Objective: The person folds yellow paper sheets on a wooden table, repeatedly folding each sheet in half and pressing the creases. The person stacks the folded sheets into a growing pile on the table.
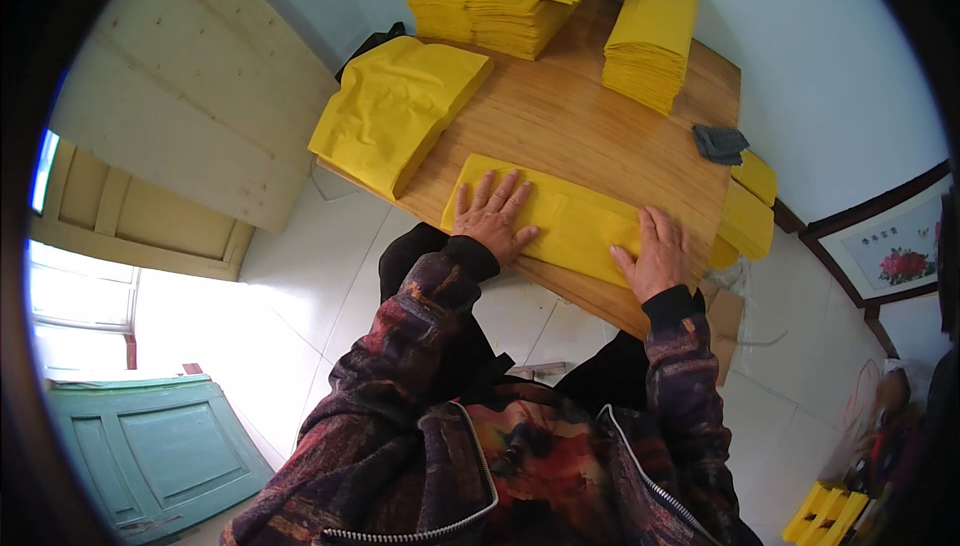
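A long, flat piece of folded yellow paper (575,224) lies along the near edge of the wooden table (570,116). On its left part my left hand (490,218) rests palm down, the fingers spread. My right hand (657,251) is laid on its right end, thumb apart from the other fingers. Neither hand grips anything. Left of my left hand, a wider, creased yellow paper stack (395,111) reaches over the table's left edge.
Piles of folded yellow paper (490,21) stand at the back, with another yellow stack (650,41) at the far right. A dark grey cloth (720,144) sits by the right edge. Beyond are a framed flower picture (890,241) and a green door panel (160,446).
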Motion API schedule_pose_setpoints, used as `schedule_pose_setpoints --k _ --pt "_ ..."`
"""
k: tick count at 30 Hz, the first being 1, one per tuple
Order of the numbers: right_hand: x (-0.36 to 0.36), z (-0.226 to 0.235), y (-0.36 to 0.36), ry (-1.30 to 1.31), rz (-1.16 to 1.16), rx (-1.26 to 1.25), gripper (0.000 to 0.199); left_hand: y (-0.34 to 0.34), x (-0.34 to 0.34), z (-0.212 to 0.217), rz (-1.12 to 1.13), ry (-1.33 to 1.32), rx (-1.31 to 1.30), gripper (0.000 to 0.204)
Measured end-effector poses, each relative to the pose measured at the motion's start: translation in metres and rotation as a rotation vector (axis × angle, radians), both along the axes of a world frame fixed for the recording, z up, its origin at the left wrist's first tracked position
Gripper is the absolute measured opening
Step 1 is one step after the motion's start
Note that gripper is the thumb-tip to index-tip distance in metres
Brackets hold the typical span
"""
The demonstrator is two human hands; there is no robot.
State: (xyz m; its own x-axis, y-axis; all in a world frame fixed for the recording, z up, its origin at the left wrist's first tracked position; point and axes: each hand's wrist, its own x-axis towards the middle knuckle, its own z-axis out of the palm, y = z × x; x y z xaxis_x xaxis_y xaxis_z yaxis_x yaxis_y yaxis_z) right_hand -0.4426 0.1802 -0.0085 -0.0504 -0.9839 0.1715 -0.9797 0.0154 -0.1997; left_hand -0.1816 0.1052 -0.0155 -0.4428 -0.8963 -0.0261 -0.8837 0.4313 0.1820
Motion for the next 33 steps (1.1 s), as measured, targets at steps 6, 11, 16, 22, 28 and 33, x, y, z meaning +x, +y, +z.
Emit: schedule_pose_setpoints --k 6,11,16,22,28,33 --pt "-0.002 -0.002 0.001 -0.008 -0.017 0.014 0.068 0.003 -0.007 0.006 0.065 -0.085 0.018 0.07" --pt "0.007 0.008 -0.001 0.015 -0.048 0.06 0.066 0.002 -0.007 0.004 0.077 -0.082 0.014 0.07" --pt "0.106 -0.002 -0.013 -0.121 0.32 -0.108 0.052 -0.001 -0.009 0.002 0.083 -0.163 0.041 0.066" --pt "0.121 -0.023 -0.023 -0.256 0.162 -0.043 0.068 -0.001 -0.009 0.006 0.071 -0.22 0.039 0.067" --pt "0.068 -0.021 0.008 -0.164 -0.007 0.005 0.08 0.002 -0.008 0.006 0.07 -0.14 0.018 0.069" --pt "0.025 -0.019 0.032 -0.146 -0.133 0.079 0.082 0.001 -0.006 0.007 0.064 -0.12 0.016 0.068"
